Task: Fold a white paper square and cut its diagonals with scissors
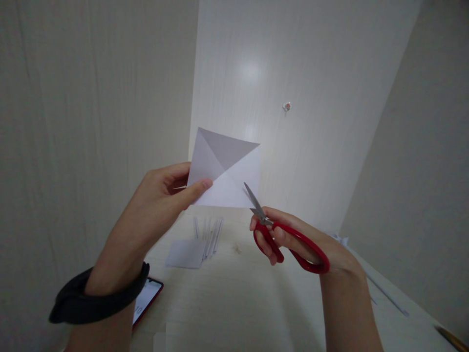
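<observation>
My left hand (161, 203) pinches the left side of a folded white sheet of paper (229, 171), held up in the air above the table. A diagonal fold crosses the sheet. My right hand (293, 242) grips red-handled scissors (282, 234), fingers through the loops. The metal blades are slightly apart and their tips sit at the paper's lower right edge. A black band is round my left wrist.
On the pale wooden table (234, 303) lie several thin paper strips (210, 234) and a small white paper piece (185, 254). A phone with a red case (148, 298) lies under my left wrist. A long strip (388, 293) lies at the right. Walls enclose three sides.
</observation>
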`<state>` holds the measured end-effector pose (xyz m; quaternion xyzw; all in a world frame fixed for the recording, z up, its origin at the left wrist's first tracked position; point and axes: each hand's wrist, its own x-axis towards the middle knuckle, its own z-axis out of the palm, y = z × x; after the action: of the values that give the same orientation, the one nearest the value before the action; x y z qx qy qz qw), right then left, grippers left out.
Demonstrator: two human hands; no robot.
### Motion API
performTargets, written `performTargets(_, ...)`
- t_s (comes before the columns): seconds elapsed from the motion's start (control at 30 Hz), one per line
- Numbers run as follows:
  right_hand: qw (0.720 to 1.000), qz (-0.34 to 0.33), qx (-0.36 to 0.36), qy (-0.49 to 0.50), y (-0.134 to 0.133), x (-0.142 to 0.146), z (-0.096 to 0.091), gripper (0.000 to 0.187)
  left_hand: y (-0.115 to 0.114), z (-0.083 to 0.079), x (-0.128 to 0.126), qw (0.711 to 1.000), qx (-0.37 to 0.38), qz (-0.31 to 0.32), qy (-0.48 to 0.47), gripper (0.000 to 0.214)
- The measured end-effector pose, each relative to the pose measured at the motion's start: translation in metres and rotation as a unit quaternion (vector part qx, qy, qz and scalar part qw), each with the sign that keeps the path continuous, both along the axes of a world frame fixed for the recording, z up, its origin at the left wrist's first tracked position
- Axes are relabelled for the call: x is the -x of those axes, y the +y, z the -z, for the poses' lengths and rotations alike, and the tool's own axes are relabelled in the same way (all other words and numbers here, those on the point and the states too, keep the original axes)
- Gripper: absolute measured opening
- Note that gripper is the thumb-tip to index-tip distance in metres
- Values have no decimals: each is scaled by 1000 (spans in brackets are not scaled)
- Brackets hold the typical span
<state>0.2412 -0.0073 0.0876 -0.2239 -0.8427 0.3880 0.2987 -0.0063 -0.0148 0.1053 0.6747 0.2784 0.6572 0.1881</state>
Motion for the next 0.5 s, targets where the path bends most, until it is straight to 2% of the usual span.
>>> performTargets(0.5, 1000, 21, 12, -5, -1, 0, -2, 48, 0, 2, -1, 1000, -12, 12, -1, 11)
